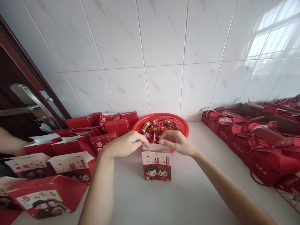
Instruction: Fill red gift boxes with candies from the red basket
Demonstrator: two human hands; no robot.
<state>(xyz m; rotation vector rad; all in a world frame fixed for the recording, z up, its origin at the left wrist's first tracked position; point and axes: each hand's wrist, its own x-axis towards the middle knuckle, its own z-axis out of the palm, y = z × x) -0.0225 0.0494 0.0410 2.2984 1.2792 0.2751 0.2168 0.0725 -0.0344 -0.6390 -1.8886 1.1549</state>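
A small red and cream gift box (156, 167), printed with two cartoon figures, stands upright on the table with its top flaps up. My left hand (127, 143) reaches in from the left, fingers bent down beside the box's top edge, with nothing visible in them. On the other side, my right hand (177, 142) curves over the back of the box mouth, its thumb and fingers apart. Whether either hand touches the flaps I cannot tell. Directly behind is a red plastic basket (185, 125) with red-wrapped candies (156, 126) in it.
Several red gift boxes (70, 170) crowd the left side. Red bags and boxes (246, 137) line the right along the tiled wall (164, 87). Another person's arm (11, 142) shows at the far left, near a door handle (37, 101).
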